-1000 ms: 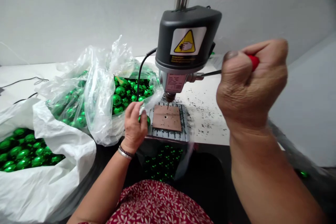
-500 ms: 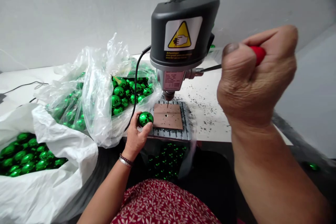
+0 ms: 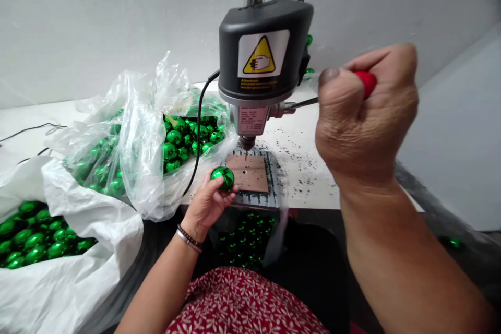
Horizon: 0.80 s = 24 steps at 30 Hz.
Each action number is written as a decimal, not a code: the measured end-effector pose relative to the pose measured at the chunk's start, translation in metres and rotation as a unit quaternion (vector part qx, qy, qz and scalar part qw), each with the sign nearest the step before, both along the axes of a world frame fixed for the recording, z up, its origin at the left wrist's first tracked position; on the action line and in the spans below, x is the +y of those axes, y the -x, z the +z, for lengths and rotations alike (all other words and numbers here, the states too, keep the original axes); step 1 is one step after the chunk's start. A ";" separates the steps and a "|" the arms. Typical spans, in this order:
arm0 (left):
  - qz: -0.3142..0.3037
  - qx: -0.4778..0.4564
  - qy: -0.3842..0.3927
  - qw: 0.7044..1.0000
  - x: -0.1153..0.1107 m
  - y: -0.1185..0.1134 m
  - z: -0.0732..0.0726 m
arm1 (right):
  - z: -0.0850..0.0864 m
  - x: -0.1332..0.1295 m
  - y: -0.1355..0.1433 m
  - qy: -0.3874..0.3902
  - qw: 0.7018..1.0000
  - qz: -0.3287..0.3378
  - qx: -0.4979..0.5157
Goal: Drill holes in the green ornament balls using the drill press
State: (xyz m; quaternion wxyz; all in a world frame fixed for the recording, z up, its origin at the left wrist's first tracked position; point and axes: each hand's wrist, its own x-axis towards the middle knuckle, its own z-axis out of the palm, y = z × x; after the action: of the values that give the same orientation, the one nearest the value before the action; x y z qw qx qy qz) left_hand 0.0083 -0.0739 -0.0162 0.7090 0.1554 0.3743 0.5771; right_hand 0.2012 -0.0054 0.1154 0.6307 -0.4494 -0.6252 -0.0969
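Observation:
A shiny green bauble (image 3: 222,178) is held in the fingers of my left hand (image 3: 209,201), just left of a brown board (image 3: 254,180) with a small hole in it. Above that board a bench drill press (image 3: 262,57) points its thin bit (image 3: 246,156) downward, apart from the bauble. My right hand (image 3: 366,120) is wrapped round the red knob (image 3: 367,83) of the drill's feed lever (image 3: 306,102), up at the right. The board lies on the slotted grey drill base (image 3: 273,177).
A clear plastic bag (image 3: 143,162) of green baubles stands left of the drill, with a white sack (image 3: 117,240) of more nearer me. Dark shavings (image 3: 303,167) litter the white table (image 3: 329,195). A black cable (image 3: 200,135) hangs beside the drill. More baubles (image 3: 248,237) sit below the table edge.
My left hand has turned over, palm now more upward, bringing the bauble slightly right. My right hand stays on the lever knob. The whole view has shifted a little.

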 end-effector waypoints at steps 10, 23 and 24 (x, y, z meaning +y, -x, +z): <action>-0.059 0.034 0.047 0.997 0.009 0.001 0.005 | 0.002 -0.001 -0.002 0.027 0.999 0.030 -0.002; 0.028 0.453 -0.102 0.885 0.047 -0.011 -0.006 | 0.008 -0.002 0.000 0.044 0.997 0.056 0.026; 0.032 0.456 -0.096 0.884 0.048 -0.012 -0.007 | 0.008 -0.003 0.000 0.038 0.997 0.059 0.028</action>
State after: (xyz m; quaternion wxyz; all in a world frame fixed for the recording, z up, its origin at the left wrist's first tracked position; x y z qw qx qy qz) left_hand 0.0204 -0.0255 -0.0230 0.4230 0.4565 0.6036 0.4984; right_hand 0.2010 -0.0081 0.1236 0.6348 -0.4379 -0.6361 -0.0234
